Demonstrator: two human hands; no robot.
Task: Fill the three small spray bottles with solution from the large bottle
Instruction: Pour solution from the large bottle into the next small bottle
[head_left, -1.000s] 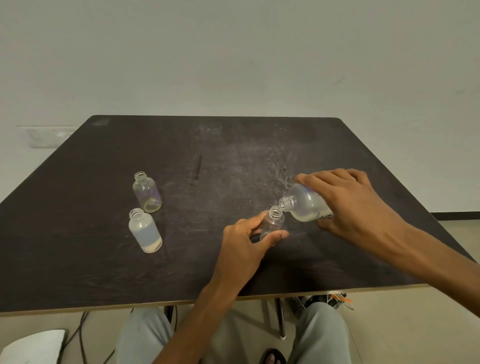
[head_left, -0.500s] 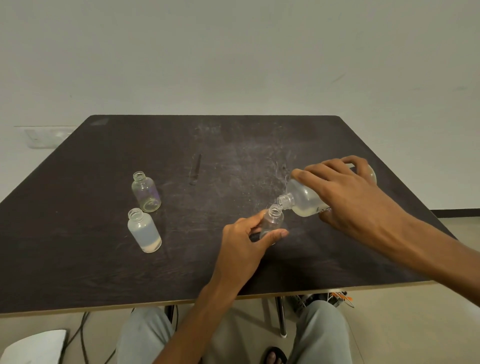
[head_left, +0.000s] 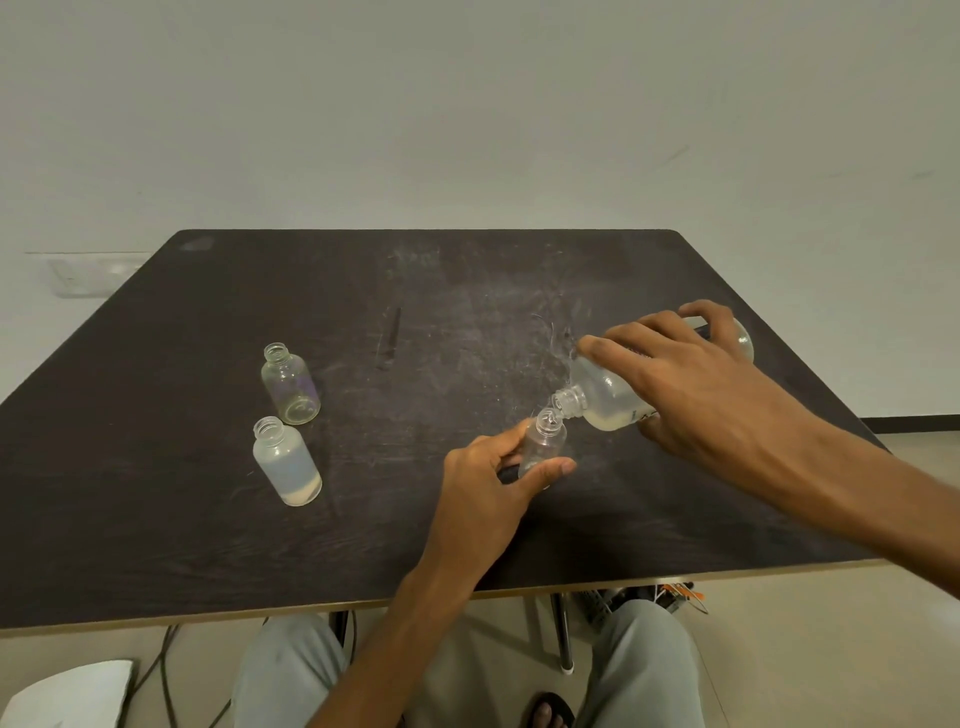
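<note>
Dark table (head_left: 467, 545), right hand (head_left: 696, 384) tilting large bottle (head_left: 608, 397), near edge

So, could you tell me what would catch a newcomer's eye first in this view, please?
First, the pour right of centre on the dark scratched table: the right hand tips the large clear plastic bottle, neck down, over the small clear bottle that the left hand grips. Next, at the left, two more uncapped small bottles stand upright: a clear one behind a cloudy one.
</note>
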